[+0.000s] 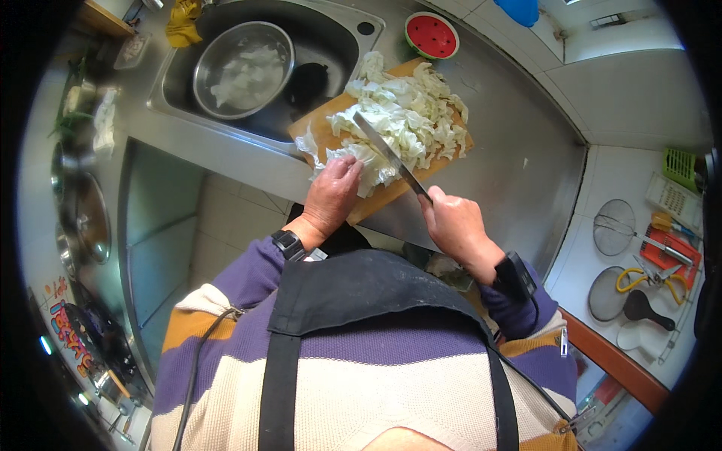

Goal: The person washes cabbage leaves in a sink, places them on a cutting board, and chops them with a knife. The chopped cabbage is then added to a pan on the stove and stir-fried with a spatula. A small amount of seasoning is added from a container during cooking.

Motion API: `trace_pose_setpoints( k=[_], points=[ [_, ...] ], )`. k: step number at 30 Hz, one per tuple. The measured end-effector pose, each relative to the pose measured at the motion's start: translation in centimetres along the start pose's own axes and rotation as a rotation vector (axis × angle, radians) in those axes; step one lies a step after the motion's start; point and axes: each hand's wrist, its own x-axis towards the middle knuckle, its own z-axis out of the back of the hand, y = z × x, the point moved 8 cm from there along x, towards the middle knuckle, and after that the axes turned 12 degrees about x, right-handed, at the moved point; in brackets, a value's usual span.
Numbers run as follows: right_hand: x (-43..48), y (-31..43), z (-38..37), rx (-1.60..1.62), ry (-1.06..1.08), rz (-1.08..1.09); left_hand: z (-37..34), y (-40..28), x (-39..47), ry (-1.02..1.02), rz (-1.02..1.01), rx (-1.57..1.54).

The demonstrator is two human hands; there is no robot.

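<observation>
My right hand (456,222) grips the handle of a kitchen knife (389,153), its blade slanting up and left over the cabbage. Curled fingers of my left hand (337,189) hold pale cabbage leaves (366,163) just left of the blade; the fingertips are partly hidden. A heap of cut napa cabbage (409,113) covers much of a wooden cutting board (369,208). This board lies at an angle, with its left corner over the sink's edge. A few leaf pieces (307,141) sit along its left side.
Left of the board, a steel basin (197,84) with cabbage pieces in water stands in the sink (344,42). A watermelon-patterned bowl (432,35) is behind the board. Yellow cloth (183,25) hangs at the sink's far left. Strainers (613,228) and yellow-handled scissors (648,277) hang at right.
</observation>
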Motion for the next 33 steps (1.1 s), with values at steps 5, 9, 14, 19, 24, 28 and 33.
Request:
trace_pose_setpoints(
  k=[5, 9, 14, 19, 24, 28, 33],
  points=[
    [-1.4, 0.5, 0.3, 0.023, 0.151, -0.057, -0.2, 0.2, 0.1, -0.006, -0.005, -0.005],
    [0.8, -0.7, -1.0, 0.079, 0.155, -0.068, -0.3, 0.4, 0.1, 0.027, -0.018, -0.010],
    [2.3, -1.6, -5.3, 0.083, 0.086, -0.125, 0.0, 0.4, -0.1, 0.033, -0.019, -0.007],
    [1.8, -0.8, -3.7, 0.064, 0.017, 0.009, 0.3, 0.0, 0.2, 0.021, -0.018, 0.022],
    [-1.5, 1.1, -1.1, -0.041, 0.071, -0.001, -0.1, -0.2, 0.9, 0.027, 0.033, 0.071],
    [-2.0, 1.6, -0.1, -0.046, 0.083, -0.012, -0.3, -0.2, 1.2, 0.042, 0.014, 0.086],
    [-0.4, 0.6, -0.9, 0.008, 0.130, -0.001, -0.1, 0.1, 0.9, 0.029, 0.004, 0.036]
  ],
)
